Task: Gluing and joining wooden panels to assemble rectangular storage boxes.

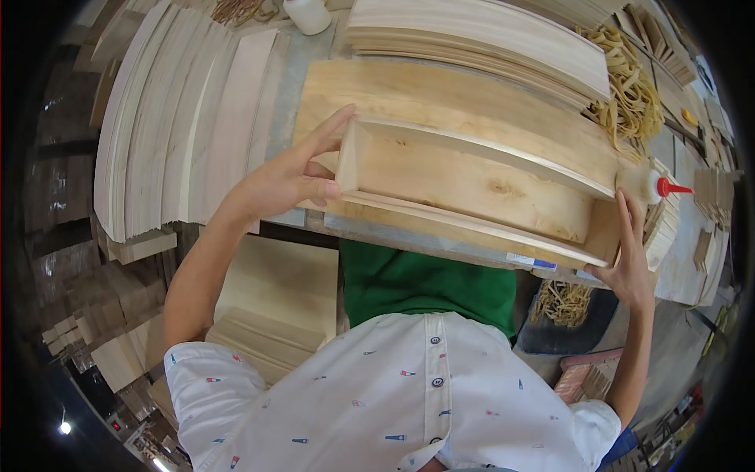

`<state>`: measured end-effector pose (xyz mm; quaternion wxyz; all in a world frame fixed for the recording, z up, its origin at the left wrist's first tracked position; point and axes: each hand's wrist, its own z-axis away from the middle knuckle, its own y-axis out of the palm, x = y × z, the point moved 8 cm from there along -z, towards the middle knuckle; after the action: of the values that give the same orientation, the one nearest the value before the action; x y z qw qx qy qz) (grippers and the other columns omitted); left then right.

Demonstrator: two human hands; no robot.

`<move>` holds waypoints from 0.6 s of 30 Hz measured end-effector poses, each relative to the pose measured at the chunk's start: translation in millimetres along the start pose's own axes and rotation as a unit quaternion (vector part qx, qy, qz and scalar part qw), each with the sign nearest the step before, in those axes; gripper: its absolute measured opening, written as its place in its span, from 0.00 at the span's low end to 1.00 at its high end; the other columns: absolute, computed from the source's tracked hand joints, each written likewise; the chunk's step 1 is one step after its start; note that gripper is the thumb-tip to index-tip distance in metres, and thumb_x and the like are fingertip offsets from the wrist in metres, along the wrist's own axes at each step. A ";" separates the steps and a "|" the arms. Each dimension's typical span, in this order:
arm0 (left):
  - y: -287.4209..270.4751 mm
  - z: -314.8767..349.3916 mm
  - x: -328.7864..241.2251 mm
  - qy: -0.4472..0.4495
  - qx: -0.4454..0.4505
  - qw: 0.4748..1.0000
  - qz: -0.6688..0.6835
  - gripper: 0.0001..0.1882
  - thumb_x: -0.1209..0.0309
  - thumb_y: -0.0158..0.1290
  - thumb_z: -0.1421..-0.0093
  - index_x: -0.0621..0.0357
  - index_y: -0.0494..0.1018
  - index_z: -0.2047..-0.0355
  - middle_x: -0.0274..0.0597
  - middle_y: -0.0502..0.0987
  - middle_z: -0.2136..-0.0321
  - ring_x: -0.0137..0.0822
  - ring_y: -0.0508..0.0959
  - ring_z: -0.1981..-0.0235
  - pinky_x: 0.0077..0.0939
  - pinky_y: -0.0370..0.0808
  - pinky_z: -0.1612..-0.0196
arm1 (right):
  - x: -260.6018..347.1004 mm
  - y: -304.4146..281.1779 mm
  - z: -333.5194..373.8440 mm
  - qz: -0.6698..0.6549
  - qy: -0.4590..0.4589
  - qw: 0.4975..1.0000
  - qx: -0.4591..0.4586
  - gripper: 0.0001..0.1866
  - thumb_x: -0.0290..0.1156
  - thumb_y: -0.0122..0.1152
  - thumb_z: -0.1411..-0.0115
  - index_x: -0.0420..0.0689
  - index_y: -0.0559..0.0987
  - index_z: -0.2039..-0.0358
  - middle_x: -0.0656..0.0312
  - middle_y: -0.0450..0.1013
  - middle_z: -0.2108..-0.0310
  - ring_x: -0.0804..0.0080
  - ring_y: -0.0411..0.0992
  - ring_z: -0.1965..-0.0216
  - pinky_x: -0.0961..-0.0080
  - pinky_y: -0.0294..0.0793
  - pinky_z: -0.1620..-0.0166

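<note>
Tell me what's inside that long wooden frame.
Inside the frame, a pale wood surface with dark knots shows. Whether it's the frame's own bottom or the board underneath, I can't tell; the near wall covers its closest edge.

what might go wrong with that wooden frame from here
The left hand and right hand grip opposite ends of the wooden frame, so uneven pressure might skew its corners.

The squeeze bottle with the red nozzle sits close by the right hand, so a sideways swing could knock it.

The frame's near side lies close to the table's front edge, so it could slip over if pulled.
</note>
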<state>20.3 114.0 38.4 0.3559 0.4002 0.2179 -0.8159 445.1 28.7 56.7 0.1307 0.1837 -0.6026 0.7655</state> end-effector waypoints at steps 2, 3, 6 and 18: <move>-6.1 1.7 3.5 0.008 -0.019 0.998 -0.055 0.57 0.74 0.62 0.53 0.41 0.38 0.29 0.52 0.53 0.34 0.37 0.72 0.51 0.32 0.71 0.48 | 3.1 -1.2 -0.2 -0.003 -0.005 1.000 0.016 0.69 0.22 0.77 0.79 0.48 0.52 0.31 0.54 0.48 0.32 0.52 0.49 0.32 0.64 0.53 0.31; -8.9 -0.5 4.9 0.015 -0.025 0.996 -0.083 0.58 0.72 0.63 0.54 0.42 0.38 0.29 0.52 0.52 0.33 0.40 0.70 0.46 0.35 0.69 0.44 | 2.0 -3.0 1.6 -0.004 -0.004 1.000 0.022 0.70 0.23 0.78 0.80 0.48 0.52 0.31 0.54 0.48 0.32 0.52 0.49 0.32 0.64 0.53 0.31; -21.9 2.8 -5.8 0.130 -0.050 0.974 -0.181 0.61 0.63 0.68 0.57 0.47 0.41 0.29 0.52 0.50 0.32 0.48 0.55 0.34 0.42 0.58 0.35 | 12.2 -11.3 0.2 0.085 -0.036 0.996 0.017 0.72 0.34 0.80 0.80 0.49 0.51 0.31 0.54 0.47 0.31 0.52 0.46 0.31 0.58 0.50 0.31; 46.4 -21.4 -47.6 0.232 -0.083 0.823 -0.512 0.60 0.67 0.72 0.67 0.48 0.51 0.33 0.55 0.56 0.41 0.57 0.56 0.39 0.45 0.57 0.35 | 46.3 -2.8 -13.7 0.100 -0.093 0.991 0.012 0.59 0.30 0.76 0.70 0.45 0.55 0.34 0.50 0.58 0.42 0.50 0.56 0.38 0.60 0.57 0.34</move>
<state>86.3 116.8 61.1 -0.1423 0.3771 0.5344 -0.7430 403.0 41.6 76.7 -0.0053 0.1944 -0.6183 0.7615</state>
